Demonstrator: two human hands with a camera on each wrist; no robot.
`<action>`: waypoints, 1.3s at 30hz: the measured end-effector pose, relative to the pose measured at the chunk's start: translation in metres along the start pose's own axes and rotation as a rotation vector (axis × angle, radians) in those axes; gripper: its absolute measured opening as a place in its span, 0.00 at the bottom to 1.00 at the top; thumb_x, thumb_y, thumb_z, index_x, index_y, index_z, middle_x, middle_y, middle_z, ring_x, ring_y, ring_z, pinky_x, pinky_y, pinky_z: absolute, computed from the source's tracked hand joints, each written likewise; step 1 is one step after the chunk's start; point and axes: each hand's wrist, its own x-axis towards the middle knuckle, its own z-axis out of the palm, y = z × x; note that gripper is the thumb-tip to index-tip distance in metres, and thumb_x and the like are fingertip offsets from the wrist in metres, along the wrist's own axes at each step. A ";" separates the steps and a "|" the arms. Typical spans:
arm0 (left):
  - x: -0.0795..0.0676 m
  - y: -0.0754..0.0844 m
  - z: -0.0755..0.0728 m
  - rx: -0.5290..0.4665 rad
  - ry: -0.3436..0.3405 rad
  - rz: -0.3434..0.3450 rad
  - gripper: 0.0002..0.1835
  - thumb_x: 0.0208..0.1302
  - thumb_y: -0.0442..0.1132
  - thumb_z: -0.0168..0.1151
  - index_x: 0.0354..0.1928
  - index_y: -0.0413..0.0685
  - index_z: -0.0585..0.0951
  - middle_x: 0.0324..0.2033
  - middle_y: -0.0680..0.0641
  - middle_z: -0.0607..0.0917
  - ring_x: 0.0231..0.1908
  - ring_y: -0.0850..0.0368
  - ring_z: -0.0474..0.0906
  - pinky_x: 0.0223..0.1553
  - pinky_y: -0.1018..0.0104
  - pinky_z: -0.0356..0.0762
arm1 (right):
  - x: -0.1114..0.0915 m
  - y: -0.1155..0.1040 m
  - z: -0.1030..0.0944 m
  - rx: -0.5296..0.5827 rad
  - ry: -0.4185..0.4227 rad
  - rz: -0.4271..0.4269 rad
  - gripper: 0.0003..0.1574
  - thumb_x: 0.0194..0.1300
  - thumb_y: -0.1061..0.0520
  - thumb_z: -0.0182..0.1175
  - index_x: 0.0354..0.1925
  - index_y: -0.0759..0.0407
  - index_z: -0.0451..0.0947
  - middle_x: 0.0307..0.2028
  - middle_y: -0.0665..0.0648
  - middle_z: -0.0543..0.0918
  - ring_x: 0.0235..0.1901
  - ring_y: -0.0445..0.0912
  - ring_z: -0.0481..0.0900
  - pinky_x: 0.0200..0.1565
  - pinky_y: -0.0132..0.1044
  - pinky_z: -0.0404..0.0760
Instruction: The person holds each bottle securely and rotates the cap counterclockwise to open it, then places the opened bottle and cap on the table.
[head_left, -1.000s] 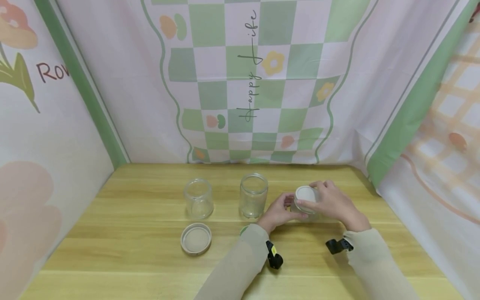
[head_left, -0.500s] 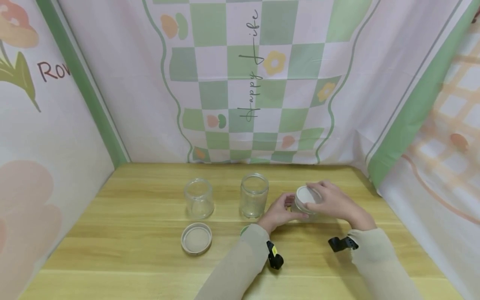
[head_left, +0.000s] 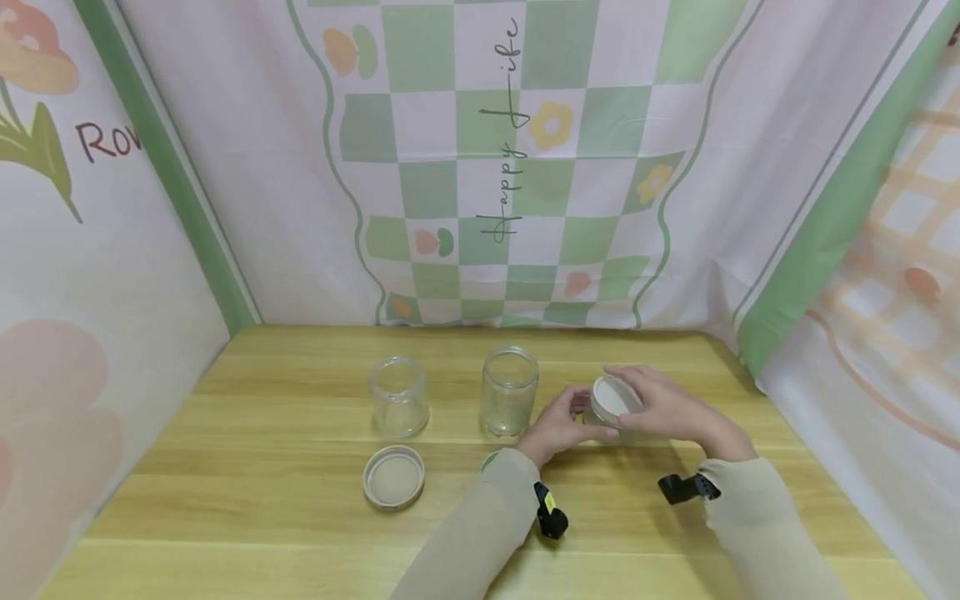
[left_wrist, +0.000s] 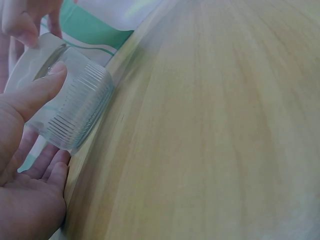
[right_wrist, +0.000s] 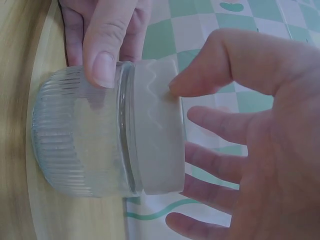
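A ribbed glass jar point(right_wrist: 75, 135) stands on the right part of the table, with a whitish lid point(right_wrist: 159, 130) at its mouth. My left hand point(head_left: 558, 427) holds the jar's side, thumb in front and fingers behind it. Above, my right hand point(head_left: 663, 407) grips the lid's rim; in the right wrist view its thumb presses the edge while the fingers reach round the far side. The lid sits slightly askew in the head view. Whether its thread is engaged I cannot tell. Both hands hide much of the jar in the head view.
Left of the hands stand a tall open glass jar point(head_left: 508, 392) and a rounder open one point(head_left: 398, 398). A beige lid point(head_left: 393, 477) lies inside up on the wooden table point(head_left: 247, 500). Something green-rimmed point(head_left: 489, 459) is mostly hidden by the left sleeve. Patterned cloth hangs behind.
My right hand has turned round the lid, its fingers moving left at the back and its thumb drawing toward the right. The lid tilts slightly more. My left hand stays on the jar.
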 end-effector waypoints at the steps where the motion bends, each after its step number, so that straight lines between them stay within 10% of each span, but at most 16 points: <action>1: 0.000 0.000 0.000 -0.002 -0.001 0.000 0.38 0.52 0.43 0.81 0.64 0.61 0.74 0.56 0.62 0.78 0.59 0.60 0.72 0.61 0.55 0.72 | 0.000 0.000 0.000 0.001 0.002 0.002 0.48 0.56 0.53 0.71 0.69 0.72 0.65 0.60 0.77 0.70 0.55 0.68 0.71 0.48 0.65 0.78; 39: 0.002 -0.003 -0.001 -0.010 -0.003 0.015 0.36 0.52 0.45 0.81 0.63 0.62 0.74 0.54 0.64 0.78 0.58 0.61 0.73 0.63 0.55 0.70 | 0.005 0.001 0.005 -0.056 0.040 0.075 0.53 0.56 0.41 0.74 0.66 0.72 0.69 0.55 0.75 0.74 0.46 0.60 0.76 0.38 0.50 0.82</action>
